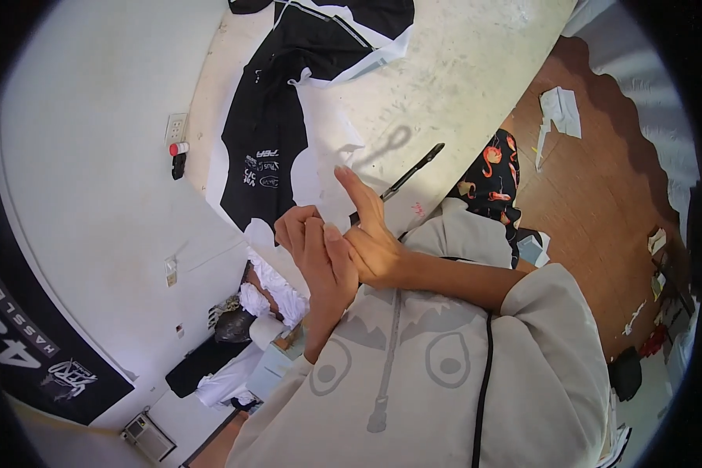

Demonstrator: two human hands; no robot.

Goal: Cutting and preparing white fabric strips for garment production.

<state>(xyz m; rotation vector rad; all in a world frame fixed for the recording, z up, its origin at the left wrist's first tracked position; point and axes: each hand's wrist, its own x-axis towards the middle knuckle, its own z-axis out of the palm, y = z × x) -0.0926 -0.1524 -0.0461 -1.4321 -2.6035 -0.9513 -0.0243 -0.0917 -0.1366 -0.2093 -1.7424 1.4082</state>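
At chest height my left hand (316, 249) is closed, its bent fingers wrapped against my right hand (374, 249). My right hand has its index finger stretched upward, and its other fingers are partly hidden behind the left. Just beyond them a slim black tool (413, 168) lies on the pale worktable (468, 62), its lower end hidden by my right hand. To the left of the tool, black fabric pieces (253, 132) with white print and stripes lie on white sheets (327, 117) on the table.
A wall (93, 156) with sockets and a black banner (54, 351) is at left. White cloth bundles (273, 288) and dark bags sit below the table's near left. Flamingo-print fabric (491, 171) hangs by the right edge; paper scraps (560, 109) lie on the brown floor (585, 218).
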